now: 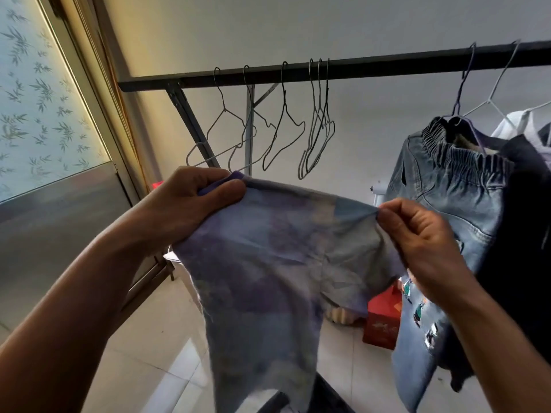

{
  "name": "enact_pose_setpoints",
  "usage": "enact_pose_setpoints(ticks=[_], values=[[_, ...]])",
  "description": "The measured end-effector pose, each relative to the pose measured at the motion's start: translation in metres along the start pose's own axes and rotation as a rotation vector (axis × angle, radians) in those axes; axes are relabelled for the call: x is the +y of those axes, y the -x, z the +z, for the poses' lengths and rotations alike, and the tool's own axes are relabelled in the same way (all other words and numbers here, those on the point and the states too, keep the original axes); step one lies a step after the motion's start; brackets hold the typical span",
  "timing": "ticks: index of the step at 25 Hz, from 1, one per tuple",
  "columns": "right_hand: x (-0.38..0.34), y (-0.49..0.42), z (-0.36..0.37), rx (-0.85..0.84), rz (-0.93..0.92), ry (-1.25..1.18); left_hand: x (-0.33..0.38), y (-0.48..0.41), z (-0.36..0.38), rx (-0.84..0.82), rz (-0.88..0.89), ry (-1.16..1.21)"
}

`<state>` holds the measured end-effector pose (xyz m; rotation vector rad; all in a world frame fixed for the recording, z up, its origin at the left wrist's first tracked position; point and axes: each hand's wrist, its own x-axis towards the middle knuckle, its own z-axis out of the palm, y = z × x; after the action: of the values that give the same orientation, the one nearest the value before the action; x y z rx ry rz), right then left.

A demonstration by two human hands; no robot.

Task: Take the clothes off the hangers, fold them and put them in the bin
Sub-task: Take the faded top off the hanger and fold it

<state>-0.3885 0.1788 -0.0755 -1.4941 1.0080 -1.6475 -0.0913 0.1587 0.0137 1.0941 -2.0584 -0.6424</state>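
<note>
garment (268, 263): soft matt cloth | hangers (283, 138): thin wire | floor (155, 338): glossy tile

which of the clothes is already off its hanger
The purple tie-dye garment in the left hand and right hand; the jeans hang from the rail.

Soft daylight comes through the frosted window (44, 114) at the left. It leaves a warm yellow glow along the frame and on the wall beside it. The rest of the wall is pale and evenly lit, without hard shadows. The floor tiles (179, 374) carry a white patch of glare low in the view. The left hand (193, 201) and right hand (417, 234) are lit on top, the forearms darker beneath. The dark garment (524, 234) at the right loses its detail in shade. Wide-angle distortion slants the rail (328, 68) and tips the window frame. The wire hangers (286, 129) are fairly sharp; the purple garment (268, 263) smears softly at its lower end.
</note>
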Motion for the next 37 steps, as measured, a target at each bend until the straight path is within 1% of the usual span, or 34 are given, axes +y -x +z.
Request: enact_pose_setpoints(ticks=[2, 4, 7, 8, 10, 11, 12, 13, 14, 15, 16, 17, 18, 20, 22, 23, 25, 26, 27, 28, 29, 30, 31, 32, 33, 35, 37], values=[[-0.009, -0.006, -0.006, -0.003, -0.006, -0.047, 0.001, 0.001, -0.001, -0.036, -0.026, 0.153], [-0.011, -0.015, -0.01, -0.023, -0.008, -0.016, 0.006, 0.001, 0.002, -0.088, -0.017, 0.293], [-0.005, -0.026, 0.001, -0.059, 0.013, 0.221, 0.021, -0.001, 0.013, -0.13, 0.005, 0.43], [-0.001, -0.027, 0.006, -0.043, 0.014, 0.302, 0.025, -0.003, 0.016, -0.13, 0.003, 0.442], [0.003, -0.021, 0.021, 0.072, -0.024, 0.445, 0.03, -0.007, 0.021, -0.114, -0.014, 0.428], [0.001, -0.012, 0.029, 0.118, -0.042, 0.411, 0.031, -0.008, 0.023, -0.102, -0.017, 0.405], [0.0, -0.001, 0.037, 0.111, -0.052, 0.272, 0.031, -0.009, 0.024, -0.09, -0.016, 0.38], [-0.006, 0.011, 0.046, 0.047, -0.016, 0.092, 0.031, -0.011, 0.025, -0.079, -0.017, 0.363], [-0.009, 0.023, 0.054, -0.075, 0.047, -0.041, 0.03, -0.011, 0.026, -0.071, -0.018, 0.353], [-0.011, 0.034, 0.062, -0.216, 0.085, -0.066, 0.03, -0.012, 0.027, -0.07, -0.018, 0.35], [-0.011, 0.042, 0.068, -0.327, 0.087, 0.019, 0.03, -0.012, 0.027, -0.076, -0.013, 0.348], [-0.01, 0.049, 0.073, -0.389, 0.079, 0.105, 0.03, -0.012, 0.027, -0.086, -0.004, 0.337], [-0.006, 0.052, 0.077, -0.358, 0.057, 0.173, 0.029, -0.012, 0.026, -0.094, 0.001, 0.309], [-0.001, 0.051, 0.079, -0.286, 0.088, 0.166, 0.025, -0.014, 0.021, -0.09, -0.005, 0.197], [-0.002, 0.051, 0.077, -0.325, 0.164, 0.078, 0.019, -0.016, 0.016, -0.037, -0.038, 0.141], [-0.007, 0.05, 0.075, -0.353, 0.209, -0.008, 0.014, -0.017, 0.017, 0.011, -0.069, 0.193], [-0.009, 0.046, 0.07, -0.379, 0.293, -0.144, -0.002, -0.016, 0.025, 0.145, -0.155, 0.427], [-0.008, 0.044, 0.068, -0.368, 0.323, -0.179, -0.012, -0.013, 0.033, 0.198, -0.21, 0.595], [-0.008, 0.04, 0.067, -0.34, 0.347, -0.198, -0.023, -0.008, 0.042, 0.213, -0.27, 0.809], [-0.006, 0.037, 0.065, -0.305, 0.356, -0.203, -0.034, 0.0, 0.054, 0.175, -0.347, 1.038], [-0.007, 0.034, 0.066, -0.268, 0.369, -0.201, -0.042, 0.01, 0.068, 0.103, -0.447, 1.204], [-0.008, 0.031, 0.066, -0.238, 0.383, -0.208, -0.047, 0.021, 0.081, 0.03, -0.556, 1.279], [-0.011, 0.027, 0.066, -0.212, 0.399, -0.225, -0.05, 0.031, 0.094, -0.025, -0.636, 1.286], [-0.012, 0.023, 0.064, -0.202, 0.413, -0.241, -0.051, 0.04, 0.105, -0.058, -0.676, 1.262], [-0.013, 0.019, 0.063, -0.199, 0.426, -0.247, -0.051, 0.046, 0.111, -0.068, -0.672, 1.24], [-0.017, 0.012, 0.06, -0.201, 0.437, -0.268, -0.047, 0.052, 0.113, -0.031, -0.563, 1.248], [-0.018, 0.006, 0.058, -0.207, 0.442, -0.285, -0.044, 0.051, 0.108, 0.07, -0.414, 1.175]])
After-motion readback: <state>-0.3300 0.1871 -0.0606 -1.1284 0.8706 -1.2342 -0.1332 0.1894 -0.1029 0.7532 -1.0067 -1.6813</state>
